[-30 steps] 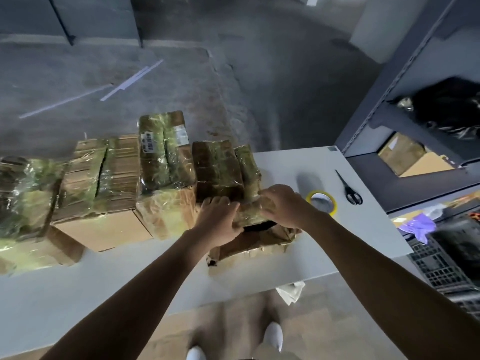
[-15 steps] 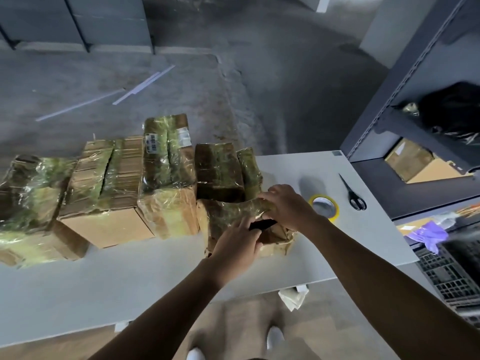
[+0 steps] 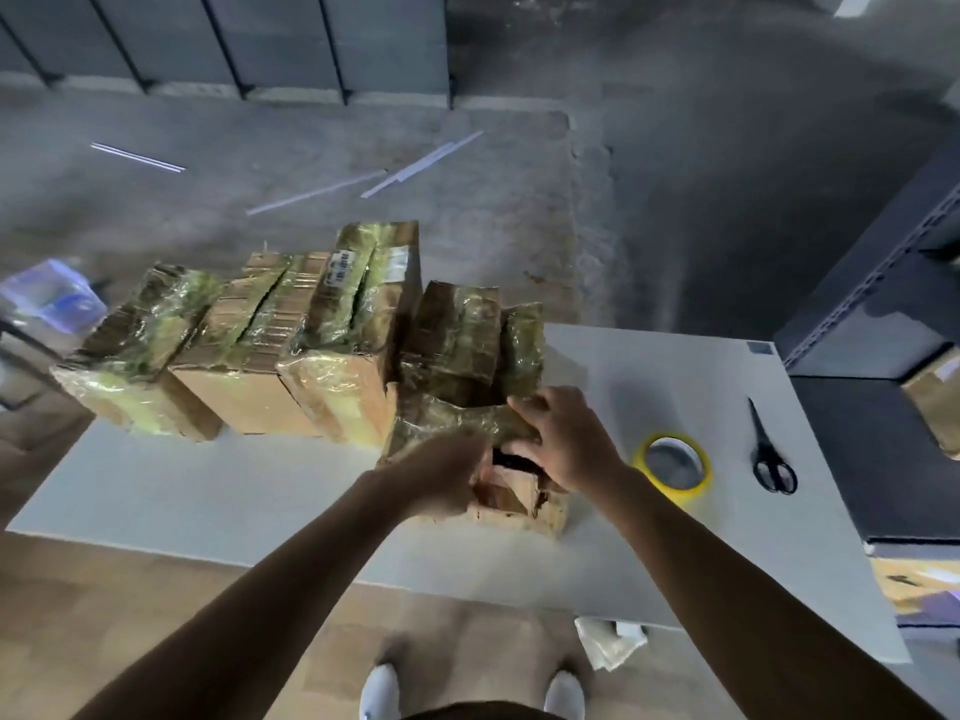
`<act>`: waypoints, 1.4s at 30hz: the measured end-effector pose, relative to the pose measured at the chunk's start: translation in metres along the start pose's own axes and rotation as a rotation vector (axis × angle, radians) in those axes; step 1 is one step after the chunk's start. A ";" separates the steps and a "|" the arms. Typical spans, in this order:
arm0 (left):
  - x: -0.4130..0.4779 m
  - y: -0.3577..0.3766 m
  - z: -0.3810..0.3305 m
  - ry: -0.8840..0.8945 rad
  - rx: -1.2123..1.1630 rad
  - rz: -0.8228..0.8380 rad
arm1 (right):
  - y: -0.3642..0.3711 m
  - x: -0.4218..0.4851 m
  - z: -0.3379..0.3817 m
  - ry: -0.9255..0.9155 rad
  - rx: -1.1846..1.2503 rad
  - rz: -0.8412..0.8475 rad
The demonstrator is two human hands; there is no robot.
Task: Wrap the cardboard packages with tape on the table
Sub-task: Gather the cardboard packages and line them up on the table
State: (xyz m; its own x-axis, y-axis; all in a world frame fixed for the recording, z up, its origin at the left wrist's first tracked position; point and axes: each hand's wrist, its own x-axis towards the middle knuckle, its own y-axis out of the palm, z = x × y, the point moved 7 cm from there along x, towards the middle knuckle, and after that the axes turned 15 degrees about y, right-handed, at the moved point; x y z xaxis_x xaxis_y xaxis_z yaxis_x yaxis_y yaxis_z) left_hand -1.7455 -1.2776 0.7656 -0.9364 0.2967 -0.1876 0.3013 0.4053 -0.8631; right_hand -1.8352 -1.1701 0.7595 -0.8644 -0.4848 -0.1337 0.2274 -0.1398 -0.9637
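In the head view, your left grip (image 3: pixel 447 480) and right grip (image 3: pixel 566 439) both curl round the cardboard package (image 3: pixel 452 420) at the middle of the worktop (image 3: pixel 249 496). It sits just in front of the wrapped packages (image 3: pixel 249 366) lining the far edge. The yellow tape roll (image 3: pixel 672 462) and scissors (image 3: pixel 771 454) lie toward the right edge.

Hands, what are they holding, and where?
Both hold the front cardboard package: the left hand grips its near side, the right hand its tape-wrapped top edge.

The left hand (image 3: pixel 447 478) is blurred — its fingertips hidden against the front package (image 3: pixel 452 423); the shelf box (image 3: pixel 935 402) is cut by the edge.
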 end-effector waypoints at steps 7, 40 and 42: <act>-0.019 -0.006 -0.019 0.114 0.318 -0.425 | -0.004 0.002 0.008 -0.083 -0.076 0.009; 0.006 0.032 -0.019 0.120 0.524 -0.291 | -0.002 -0.008 0.014 0.059 0.000 0.389; 0.008 0.029 -0.023 0.092 0.543 -0.322 | -0.002 -0.008 0.013 0.065 -0.016 0.393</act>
State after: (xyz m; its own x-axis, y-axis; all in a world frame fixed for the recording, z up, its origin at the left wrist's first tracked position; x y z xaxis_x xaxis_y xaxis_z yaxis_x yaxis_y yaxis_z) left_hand -1.7398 -1.2439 0.7497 -0.9382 0.3159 0.1412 -0.1497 -0.0028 -0.9887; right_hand -1.8227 -1.1777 0.7651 -0.7397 -0.4430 -0.5066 0.5398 0.0588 -0.8397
